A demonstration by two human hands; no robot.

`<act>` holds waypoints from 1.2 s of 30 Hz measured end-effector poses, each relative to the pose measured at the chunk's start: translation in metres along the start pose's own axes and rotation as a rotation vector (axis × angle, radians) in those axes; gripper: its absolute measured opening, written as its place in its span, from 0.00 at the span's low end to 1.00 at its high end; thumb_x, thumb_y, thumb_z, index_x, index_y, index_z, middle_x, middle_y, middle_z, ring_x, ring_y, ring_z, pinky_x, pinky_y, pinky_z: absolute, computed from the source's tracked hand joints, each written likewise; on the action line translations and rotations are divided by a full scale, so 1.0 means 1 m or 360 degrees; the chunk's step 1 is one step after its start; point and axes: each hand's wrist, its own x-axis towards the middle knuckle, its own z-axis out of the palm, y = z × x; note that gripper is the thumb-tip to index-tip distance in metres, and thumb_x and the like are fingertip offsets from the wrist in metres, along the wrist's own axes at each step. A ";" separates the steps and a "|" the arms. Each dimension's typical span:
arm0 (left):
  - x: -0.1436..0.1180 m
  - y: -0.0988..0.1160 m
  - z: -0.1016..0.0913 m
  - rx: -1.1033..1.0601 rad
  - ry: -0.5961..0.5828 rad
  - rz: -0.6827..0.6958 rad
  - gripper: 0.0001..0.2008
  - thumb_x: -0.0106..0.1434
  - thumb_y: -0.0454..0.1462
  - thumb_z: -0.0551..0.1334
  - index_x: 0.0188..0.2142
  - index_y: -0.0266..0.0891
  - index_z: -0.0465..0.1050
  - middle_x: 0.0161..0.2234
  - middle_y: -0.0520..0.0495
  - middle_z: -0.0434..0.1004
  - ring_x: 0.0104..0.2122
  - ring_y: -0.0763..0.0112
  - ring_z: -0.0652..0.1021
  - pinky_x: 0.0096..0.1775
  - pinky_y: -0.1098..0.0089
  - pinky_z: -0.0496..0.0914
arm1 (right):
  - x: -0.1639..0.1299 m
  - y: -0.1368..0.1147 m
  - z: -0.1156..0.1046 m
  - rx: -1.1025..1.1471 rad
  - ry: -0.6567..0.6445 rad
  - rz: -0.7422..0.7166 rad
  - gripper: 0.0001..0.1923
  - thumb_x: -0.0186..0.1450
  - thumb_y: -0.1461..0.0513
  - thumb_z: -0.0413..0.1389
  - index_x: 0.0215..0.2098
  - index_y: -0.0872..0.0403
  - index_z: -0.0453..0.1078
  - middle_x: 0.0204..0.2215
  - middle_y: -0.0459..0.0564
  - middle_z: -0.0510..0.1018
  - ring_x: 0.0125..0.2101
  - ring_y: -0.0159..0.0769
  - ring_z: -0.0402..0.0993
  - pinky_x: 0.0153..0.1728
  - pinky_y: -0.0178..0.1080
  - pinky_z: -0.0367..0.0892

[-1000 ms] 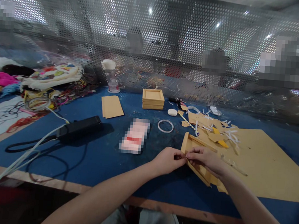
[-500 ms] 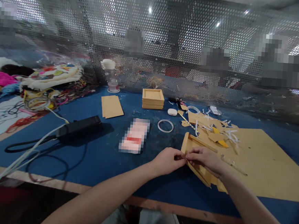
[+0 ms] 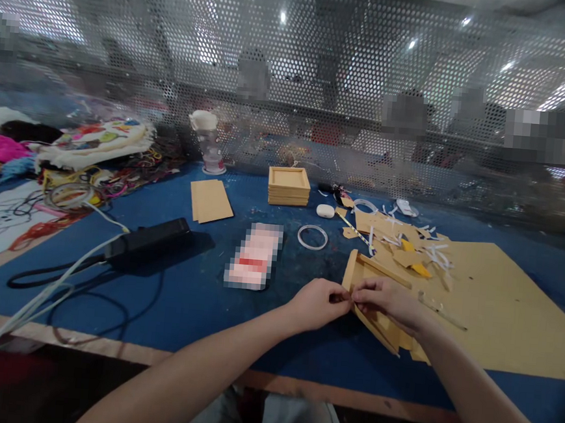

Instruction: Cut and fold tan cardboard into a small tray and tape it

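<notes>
A half-folded kraft cardboard frame (image 3: 351, 269) sits tilted at the right front of the table, its raised side strips standing up around a flat middle. My left hand (image 3: 318, 303) is closed on its near left corner, thumb and fingers pinched on the strip. From the other side my right hand (image 3: 387, 302) pinches the same corner, its fingertips touching those of the left. The fingertips hide the exact fold between them. Farther back stands a neat stack of folded cardboard frames (image 3: 289, 189).
Flat kraft sheets (image 3: 212, 201) lie back left, and a large kraft sheet (image 3: 495, 306) with paper scraps (image 3: 400, 237) at right. A blurred-out pink item (image 3: 255, 258), a tape ring (image 3: 312, 237), a black device (image 3: 147, 243) with cables and a plastic cup (image 3: 212, 147) stand around. Perforated metal screen (image 3: 324, 52) behind.
Both hands stay pinched on the same corner of the cardboard frame, with hardly any movement. The view has shifted very slightly.
</notes>
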 end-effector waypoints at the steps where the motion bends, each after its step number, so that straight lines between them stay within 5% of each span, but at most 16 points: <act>1: 0.000 0.000 0.000 -0.0001 0.0001 0.0000 0.15 0.62 0.41 0.57 0.34 0.34 0.79 0.25 0.51 0.75 0.26 0.74 0.69 0.28 0.76 0.59 | 0.000 0.000 0.000 0.0006 -0.0002 -0.0001 0.10 0.49 0.56 0.64 0.23 0.55 0.75 0.19 0.45 0.74 0.22 0.30 0.66 0.26 0.35 0.61; 36: -0.001 0.000 0.000 0.0061 0.0008 0.0015 0.14 0.62 0.41 0.57 0.32 0.35 0.79 0.25 0.51 0.75 0.25 0.74 0.68 0.27 0.76 0.59 | -0.001 -0.001 -0.002 -0.0007 -0.0048 0.0010 0.10 0.49 0.56 0.65 0.23 0.55 0.76 0.19 0.45 0.74 0.22 0.30 0.66 0.27 0.35 0.60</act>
